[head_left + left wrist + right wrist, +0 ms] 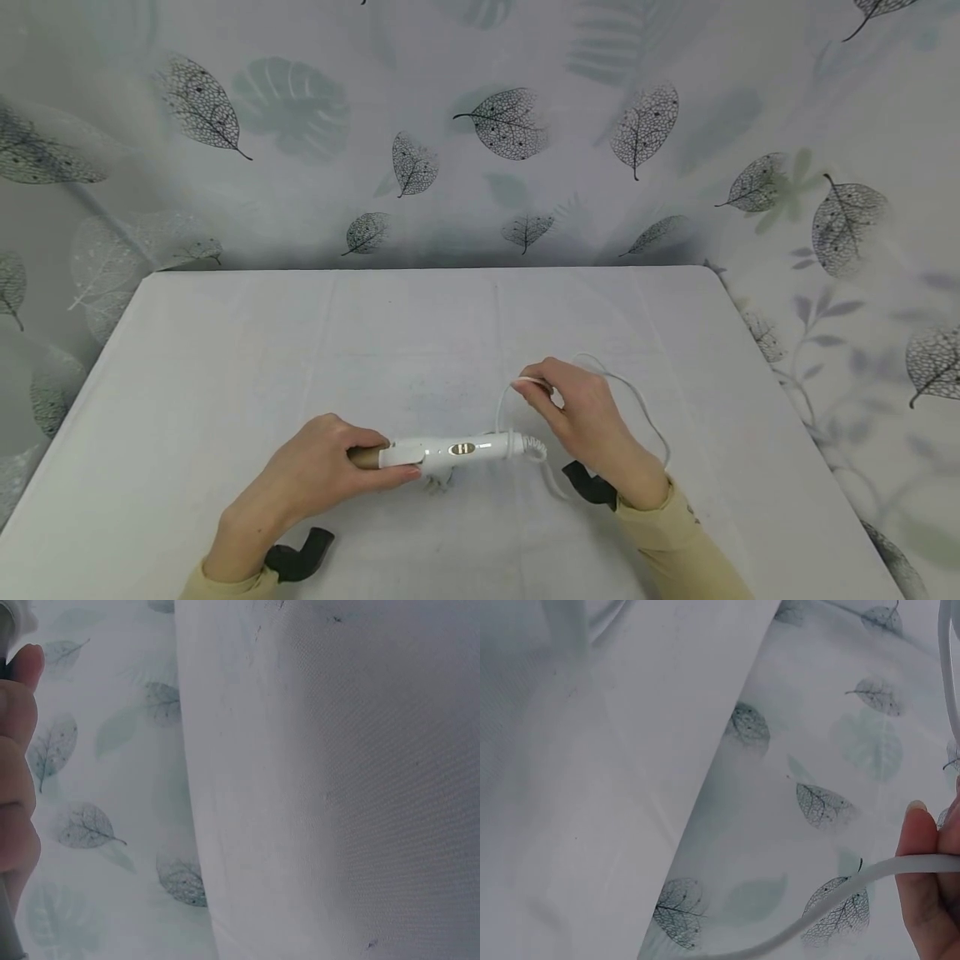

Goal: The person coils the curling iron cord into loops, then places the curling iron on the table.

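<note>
A white curling iron (483,447) with a gold-toned barrel and gold buttons lies level across the middle of the head view. My left hand (311,471) grips it at the barrel end, thumb and fingers on either side. Fingers of that hand (16,765) also show at the left edge of the left wrist view. Between thumb and fingertips, my right hand (588,412) pinches the white cord (643,406) above the handle's right end. A turn of cord passes around the handle there. In the right wrist view the cord (829,901) crosses the fingers.
Beneath the hands is a table (225,350) with a white cover. A leaf-printed curtain (450,208) hangs behind and along the sides. Dark straps (300,557) show at both wrists. The slack cord loops over the table beside the right forearm.
</note>
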Tool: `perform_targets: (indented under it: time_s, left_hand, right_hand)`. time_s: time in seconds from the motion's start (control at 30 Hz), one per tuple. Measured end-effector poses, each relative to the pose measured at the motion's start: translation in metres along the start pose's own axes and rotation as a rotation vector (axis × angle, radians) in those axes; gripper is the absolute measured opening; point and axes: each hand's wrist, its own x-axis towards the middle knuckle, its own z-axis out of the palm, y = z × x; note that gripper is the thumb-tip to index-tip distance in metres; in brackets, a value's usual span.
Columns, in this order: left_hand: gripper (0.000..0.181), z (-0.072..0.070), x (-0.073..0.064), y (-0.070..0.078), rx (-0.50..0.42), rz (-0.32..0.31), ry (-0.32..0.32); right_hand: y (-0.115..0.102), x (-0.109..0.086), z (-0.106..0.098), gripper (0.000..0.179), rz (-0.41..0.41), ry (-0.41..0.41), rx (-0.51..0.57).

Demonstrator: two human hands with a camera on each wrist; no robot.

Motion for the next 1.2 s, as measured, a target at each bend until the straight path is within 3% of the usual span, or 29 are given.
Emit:
perform_targets:
  time_s: [0.1, 0.23, 0.4, 0.6, 1.0, 1.2]
  left_hand:
    - [0.034, 0.001, 0.000, 0.000, 0.000, 0.009, 0.008]
    - [0.037, 0.002, 0.001, 0.001, 0.028, -0.028, 0.006]
    - [0.042, 0.003, 0.004, 0.002, 0.038, -0.115, -0.029]
    - [0.046, 0.001, 0.004, 0.002, 0.048, -0.218, -0.055]
    - [0.059, -0.001, 0.006, 0.002, 0.095, -0.343, -0.013]
    - [0.058, -0.002, 0.005, 0.003, 0.147, -0.355, 0.045]
  right_hand:
    - [-0.001, 0.002, 0.002, 0.019, -0.033, 0.036, -0.006]
    - [-0.002, 0.002, 0.005, 0.024, -0.063, 0.064, 0.000]
    - [-0.004, 0.001, 0.005, 0.021, -0.067, 0.058, 0.030]
    - [-0.009, 0.000, 0.003, 0.012, -0.032, -0.008, 0.048]
    - [-0.017, 0.000, 0.001, 0.005, -0.012, -0.063, 0.072]
    - [-0.018, 0.000, 0.004, 0.007, -0.018, -0.060, 0.080]
